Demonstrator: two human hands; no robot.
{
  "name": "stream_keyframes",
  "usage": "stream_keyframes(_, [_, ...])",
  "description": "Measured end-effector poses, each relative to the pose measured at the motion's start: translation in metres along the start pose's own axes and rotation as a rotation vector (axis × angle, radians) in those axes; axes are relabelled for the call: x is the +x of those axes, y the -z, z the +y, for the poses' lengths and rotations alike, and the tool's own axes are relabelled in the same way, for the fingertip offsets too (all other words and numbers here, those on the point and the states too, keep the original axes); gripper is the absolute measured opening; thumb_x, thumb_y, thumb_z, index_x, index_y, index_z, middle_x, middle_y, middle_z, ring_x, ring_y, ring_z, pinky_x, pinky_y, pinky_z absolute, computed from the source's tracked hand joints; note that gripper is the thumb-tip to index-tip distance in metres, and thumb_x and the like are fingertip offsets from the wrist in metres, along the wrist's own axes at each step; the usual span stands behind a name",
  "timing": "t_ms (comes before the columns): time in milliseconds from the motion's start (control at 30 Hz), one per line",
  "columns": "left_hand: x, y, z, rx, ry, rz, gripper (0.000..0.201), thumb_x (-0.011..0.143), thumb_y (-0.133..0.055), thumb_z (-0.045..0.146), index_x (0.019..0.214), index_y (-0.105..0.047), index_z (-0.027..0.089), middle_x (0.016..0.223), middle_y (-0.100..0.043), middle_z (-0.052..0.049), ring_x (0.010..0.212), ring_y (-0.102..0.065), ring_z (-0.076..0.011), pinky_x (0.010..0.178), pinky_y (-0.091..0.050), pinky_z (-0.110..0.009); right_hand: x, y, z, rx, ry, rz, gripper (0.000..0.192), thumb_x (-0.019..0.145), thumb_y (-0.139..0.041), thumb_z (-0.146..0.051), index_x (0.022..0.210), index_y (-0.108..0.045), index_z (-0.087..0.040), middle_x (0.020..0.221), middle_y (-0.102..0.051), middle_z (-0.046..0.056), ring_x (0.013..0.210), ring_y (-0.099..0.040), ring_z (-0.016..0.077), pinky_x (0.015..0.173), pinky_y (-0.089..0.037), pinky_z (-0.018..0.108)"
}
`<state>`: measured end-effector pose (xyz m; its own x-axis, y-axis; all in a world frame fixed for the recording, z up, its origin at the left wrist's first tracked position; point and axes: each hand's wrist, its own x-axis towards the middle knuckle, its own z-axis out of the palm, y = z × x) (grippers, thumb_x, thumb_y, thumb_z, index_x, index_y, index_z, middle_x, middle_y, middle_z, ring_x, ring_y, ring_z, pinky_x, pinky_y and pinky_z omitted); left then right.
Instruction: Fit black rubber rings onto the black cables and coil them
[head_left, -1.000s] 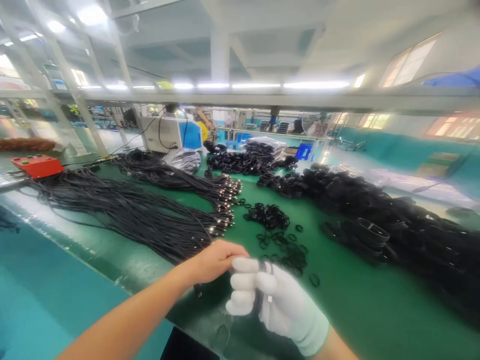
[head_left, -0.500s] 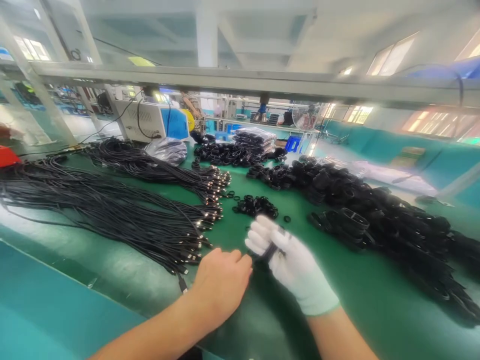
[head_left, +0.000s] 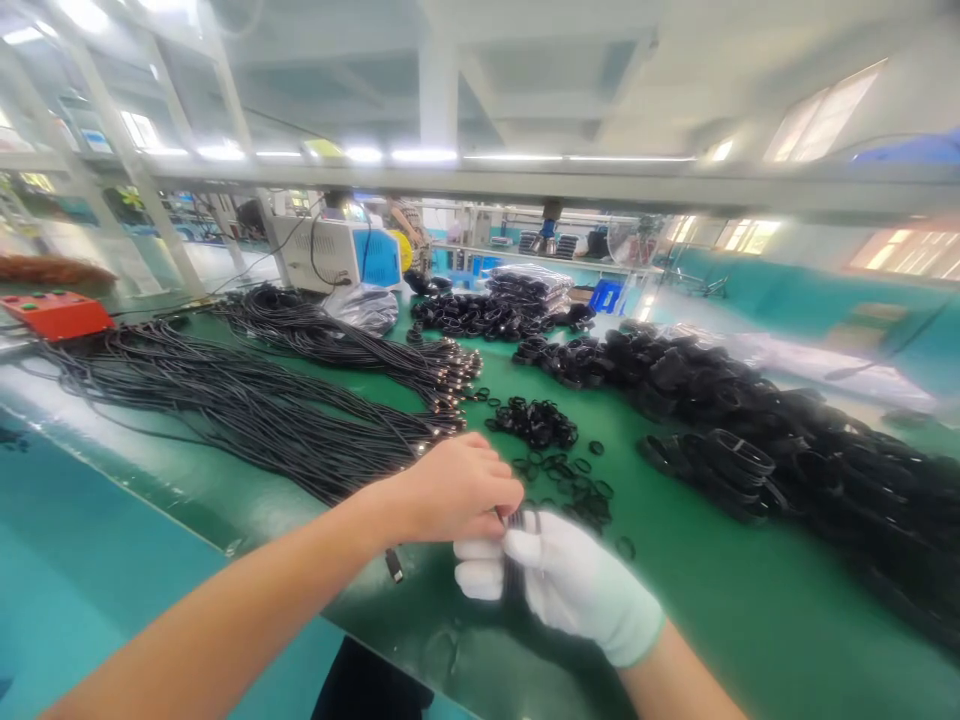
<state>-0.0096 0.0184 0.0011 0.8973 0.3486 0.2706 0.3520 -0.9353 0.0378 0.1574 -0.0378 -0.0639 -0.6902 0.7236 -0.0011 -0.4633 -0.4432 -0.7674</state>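
Black cable bundle point(head_left: 514, 560) stands roughly upright in my gloved right hand point(head_left: 559, 585), which is clenched around it. My bare left hand point(head_left: 457, 490) pinches its top end from the left, over the green worktop point(head_left: 712, 600), the small rings point(head_left: 570, 485) just beyond.

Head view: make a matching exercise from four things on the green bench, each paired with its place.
Things:
1. red control box
2. small black rubber rings
3. heap of coiled black cables
4. folded black cable

Places:
A. gripped in the white-gloved right hand
B. right side of the bench
C. far left edge
D. middle, beyond the hands

Pairs: 1-C, 2-D, 3-B, 4-A
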Motion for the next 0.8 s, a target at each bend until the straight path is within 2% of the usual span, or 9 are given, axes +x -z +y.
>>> stream_keyframes(100, [-0.001,-0.007,0.001,-0.040,-0.026,0.005,0.010,0.079,-0.064,0.026,0.073,-0.059,0.020,0.075,-0.064,0.005,0.076,-0.054,-0.0119,0.085,-0.035,-0.028,0.000,0.001,0.004,0.096,-0.029,-0.005,0.028,0.076,-0.070,-0.024,0.096,-0.060,-0.007,0.080,-0.057,0.006,0.072,-0.057,0.0140,0.075,-0.046,0.035])
stream_keyframes(167, [0.000,-0.004,0.005,-0.011,-0.041,0.022,0.012,0.081,-0.061,0.024,0.070,-0.060,0.019,0.082,-0.065,0.002,0.087,-0.054,-0.0153,0.086,-0.035,-0.030,-0.001,0.004,0.005,0.102,-0.077,0.019,0.026,0.074,-0.069,-0.022,0.093,-0.061,-0.005,0.080,-0.061,0.008,0.071,-0.062,0.0170,0.073,-0.048,0.037])
stream_keyframes(267, [0.003,0.007,0.009,-0.066,0.023,-0.041,0.018,0.082,-0.057,0.020,0.065,-0.061,0.018,0.083,-0.063,-0.001,0.084,-0.054,-0.0159,0.071,-0.039,-0.026,-0.005,0.009,0.004,0.104,-0.167,-0.021,0.032,0.073,-0.068,-0.026,0.094,-0.063,-0.003,0.079,-0.068,0.013,0.070,-0.068,0.0245,0.072,-0.051,0.040])
stream_keyframes(367, [0.003,0.011,0.007,-0.464,0.219,-0.171,0.010,0.079,-0.061,0.021,0.071,-0.063,0.018,0.073,-0.060,0.002,0.067,-0.053,-0.0104,0.058,-0.039,-0.020,-0.008,0.010,0.003,0.161,-0.209,-0.113,0.038,0.072,-0.068,-0.029,0.098,-0.064,-0.002,0.080,-0.070,0.014,0.067,-0.069,0.0254,0.072,-0.052,0.044])
stream_keyframes(433, [-0.002,0.003,0.005,-0.783,0.409,-0.186,0.009,0.077,-0.063,0.026,0.078,-0.061,0.017,0.069,-0.058,0.003,0.059,-0.051,-0.0092,0.052,-0.039,-0.018,-0.008,0.009,0.004,0.197,-0.183,-0.114,0.037,0.071,-0.069,-0.030,0.096,-0.063,-0.003,0.079,-0.070,0.013,0.066,-0.068,0.0238,0.073,-0.051,0.046])
stream_keyframes(500, [-0.008,-0.009,0.008,-0.999,0.568,-0.111,0.012,0.077,-0.060,0.027,0.082,-0.058,0.016,0.067,-0.056,0.004,0.054,-0.048,-0.0087,0.048,-0.038,-0.018,-0.006,0.007,0.005,0.220,-0.143,-0.084,0.035,0.070,-0.071,-0.030,0.092,-0.062,-0.005,0.077,-0.068,0.010,0.065,-0.066,0.0218,0.074,-0.050,0.046])
stream_keyframes(567, [-0.013,-0.023,0.015,-1.079,0.645,0.024,0.011,0.079,-0.056,0.025,0.084,-0.056,0.016,0.070,-0.056,0.003,0.057,-0.048,-0.0089,0.051,-0.039,-0.020,-0.004,0.006,0.007,0.221,-0.123,-0.057,0.033,0.069,-0.073,-0.030,0.089,-0.060,-0.007,0.075,-0.066,0.008,0.066,-0.065,0.0201,0.076,-0.049,0.047])
stream_keyframes(700, [-0.020,-0.039,0.034,-1.037,0.680,0.264,0.012,0.084,-0.048,0.023,0.081,-0.057,0.016,0.077,-0.059,0.001,0.070,-0.052,-0.0116,0.064,-0.042,-0.023,-0.003,0.007,0.007,0.129,-0.091,-0.054,0.032,0.069,-0.073,-0.029,0.089,-0.061,-0.007,0.074,-0.066,0.009,0.070,-0.065,0.0216,0.079,-0.047,0.048])
stream_keyframes(800, [-0.024,-0.043,0.043,-1.051,0.689,0.317,0.014,0.087,-0.044,0.023,0.084,-0.057,0.017,0.080,-0.059,0.000,0.074,-0.052,-0.0122,0.067,-0.042,-0.023,-0.004,0.008,0.004,0.027,-0.056,-0.076,0.032,0.074,-0.067,-0.028,0.096,-0.064,-0.006,0.078,-0.070,0.014,0.083,-0.066,0.0282,0.079,-0.048,0.051])
